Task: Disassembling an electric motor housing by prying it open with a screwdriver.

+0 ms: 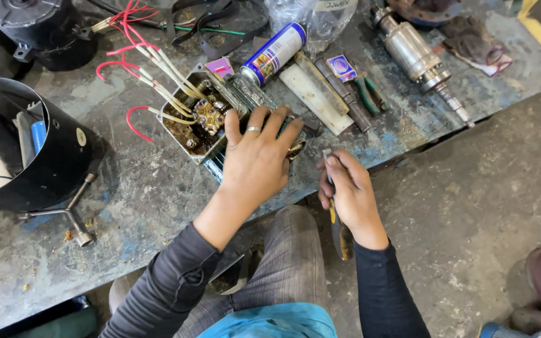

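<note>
grimy, paint-worn worktop (158, 206) over a stained concrete floor, cluttered with a spray can (275, 52), pliers (367, 94) and a black drum (26, 144). left hand (255, 166) lies spread on the open metal box (205, 119) near the worktop's front edge; right hand (349, 194) is closed around a screwdriver (336, 213) just beside it. risk: the tip could slip on the oily terminals and nick the red wires (126, 62).

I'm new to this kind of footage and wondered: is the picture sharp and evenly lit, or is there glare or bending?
Head view: soft, even daylight, faint shadows under the left hand; sharp focus on the terminal box; bright glare on the metal shaft; the workbench edge bows slightly, wide-lens distortion.
</note>
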